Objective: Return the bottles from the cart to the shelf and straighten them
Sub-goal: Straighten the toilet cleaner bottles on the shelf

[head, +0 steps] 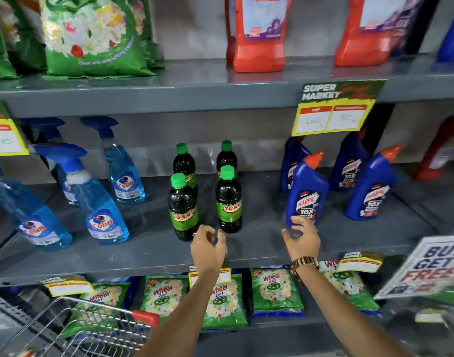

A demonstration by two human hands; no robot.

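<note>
On the grey middle shelf (133,256) stand several dark Sunny bottles with green caps; the front two are the left one (183,210) and the right one (229,202). My left hand (207,247) hovers just in front of their bases, fingers loosely curled and holding nothing. My right hand (301,240) grips the base of the front blue Harpic bottle (308,186), which leans slightly. Other Harpic bottles (370,191) stand behind and to its right. The wire cart (92,328) with a red handle sits at the bottom left; its contents are not visible.
Blue Colin spray bottles (102,215) fill the shelf's left side. Red bottles (259,45) and green detergent bags stand on the shelf above. Wheel packets (220,302) line the shelf below. Price cards (334,109) hang from the shelf edges, and a promo sign is at the right.
</note>
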